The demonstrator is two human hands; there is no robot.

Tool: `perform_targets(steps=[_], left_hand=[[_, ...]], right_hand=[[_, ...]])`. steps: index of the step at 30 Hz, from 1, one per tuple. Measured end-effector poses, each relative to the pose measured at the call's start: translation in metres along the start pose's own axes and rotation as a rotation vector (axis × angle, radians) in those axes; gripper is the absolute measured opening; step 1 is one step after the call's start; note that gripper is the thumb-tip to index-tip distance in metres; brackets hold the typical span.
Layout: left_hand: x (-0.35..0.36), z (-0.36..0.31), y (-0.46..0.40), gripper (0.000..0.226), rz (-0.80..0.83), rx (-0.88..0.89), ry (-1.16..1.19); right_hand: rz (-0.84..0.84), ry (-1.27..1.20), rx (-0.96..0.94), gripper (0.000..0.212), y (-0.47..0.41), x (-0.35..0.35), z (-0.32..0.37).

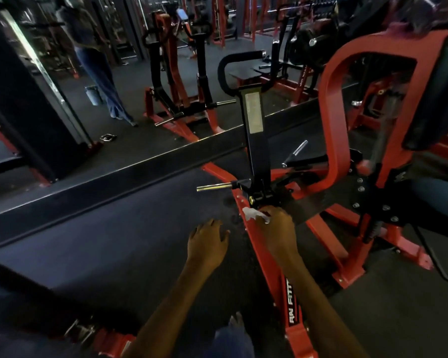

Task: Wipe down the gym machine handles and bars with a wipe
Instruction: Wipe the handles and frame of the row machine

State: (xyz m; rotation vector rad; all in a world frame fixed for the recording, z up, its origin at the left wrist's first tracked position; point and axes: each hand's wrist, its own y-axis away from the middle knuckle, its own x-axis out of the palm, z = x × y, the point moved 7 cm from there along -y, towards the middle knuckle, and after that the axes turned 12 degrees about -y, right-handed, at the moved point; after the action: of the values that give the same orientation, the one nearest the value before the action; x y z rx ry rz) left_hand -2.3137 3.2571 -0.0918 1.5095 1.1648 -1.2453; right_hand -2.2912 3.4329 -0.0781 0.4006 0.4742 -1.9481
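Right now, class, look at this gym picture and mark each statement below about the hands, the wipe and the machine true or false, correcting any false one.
1. The right hand holds the white wipe against the red frame bar. True.
2. The left hand grips the black curved handle. False: it hovers open above the dark floor and holds nothing.
3. A chrome peg sticks out sideways near the base of the black upright. True.
4. The wipe is blue. False: it is white.
5. The wipe is on the black curved handle. False: it is low on the red frame bar.
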Motion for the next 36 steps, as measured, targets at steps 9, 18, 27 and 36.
perform_targets(steps=[9,18,27,36], left_hand=[[-0.03,-0.006,-0.2,0.039,-0.093,-0.006,-0.03],[-0.06,-0.033,-0.369,0.032,-0.127,0.1,0.033],[-0.065,-0.09,-0.563,0.046,-0.21,0.252,0.056],[-0.08,-0.149,-0.712,0.052,-0.392,0.398,0.04]], right_hand=[[-0.019,-0.011,0.016,0.016,-0.198,0.035,-0.001],[-0.051,0.05,0.065,0.015,-0.355,0.063,-0.018],[-0.177,-0.031,0.105,0.015,-0.534,0.053,-0.044],[-0.381,0.008,-0.149,0.017,-0.735,-0.017,-0.011]])
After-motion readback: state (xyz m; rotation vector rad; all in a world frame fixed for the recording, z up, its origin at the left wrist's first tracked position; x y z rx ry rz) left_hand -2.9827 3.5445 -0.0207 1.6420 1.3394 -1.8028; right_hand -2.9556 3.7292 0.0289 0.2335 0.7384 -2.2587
